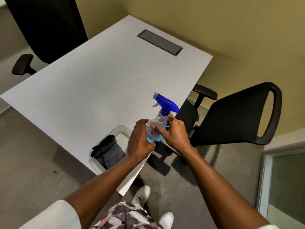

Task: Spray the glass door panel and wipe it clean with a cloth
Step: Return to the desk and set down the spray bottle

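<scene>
A clear spray bottle (159, 120) with a blue trigger head and a little blue liquid at its base stands at the near right corner of the white table (99, 80). My left hand (140, 139) wraps its left side and base. My right hand (173, 131) grips its right side, fingers across the front. A grey cloth (112, 156) lies in a clear plastic bin (123, 130) just left of my left hand, with a black item on top of it. A frosted glass panel (287, 189) in a pale frame shows at the lower right edge.
A black mesh office chair (234, 116) stands right of the table corner. Another black chair (47, 27) sits at the far left. A grey cable hatch (159, 42) is set into the tabletop. Carpet floor and my white shoes (143, 195) are below.
</scene>
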Demonstrator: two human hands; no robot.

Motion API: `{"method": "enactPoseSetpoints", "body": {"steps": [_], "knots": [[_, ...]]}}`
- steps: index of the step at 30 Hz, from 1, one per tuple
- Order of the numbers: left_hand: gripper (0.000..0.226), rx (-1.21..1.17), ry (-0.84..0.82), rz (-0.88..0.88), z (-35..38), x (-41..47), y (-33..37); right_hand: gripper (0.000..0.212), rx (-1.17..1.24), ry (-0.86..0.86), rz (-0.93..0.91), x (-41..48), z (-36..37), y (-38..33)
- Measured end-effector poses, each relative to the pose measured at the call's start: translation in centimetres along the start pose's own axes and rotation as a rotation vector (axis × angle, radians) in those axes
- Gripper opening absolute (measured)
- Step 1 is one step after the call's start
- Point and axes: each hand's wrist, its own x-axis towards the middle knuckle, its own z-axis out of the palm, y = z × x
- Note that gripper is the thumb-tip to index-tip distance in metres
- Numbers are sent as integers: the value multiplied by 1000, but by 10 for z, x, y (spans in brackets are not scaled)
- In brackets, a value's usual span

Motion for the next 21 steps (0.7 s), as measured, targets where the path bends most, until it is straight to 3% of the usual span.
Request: {"method": "enactPoseSetpoints", "body": {"steps": [7,10,14,21], "knots": [[103,251,115,-110,-26,-22,-57,59,28,-64,-5,40,41,10],[133,455,51,-213,-34,-35,-75,62,29,-70,-18,47,54,8],[168,547,15,-343,-40,-44,-97,63,6,-100,-8,53,66,9],[182,590,-118,-475,-40,-50,-122,66,18,-141,64,56,79,16]]}}
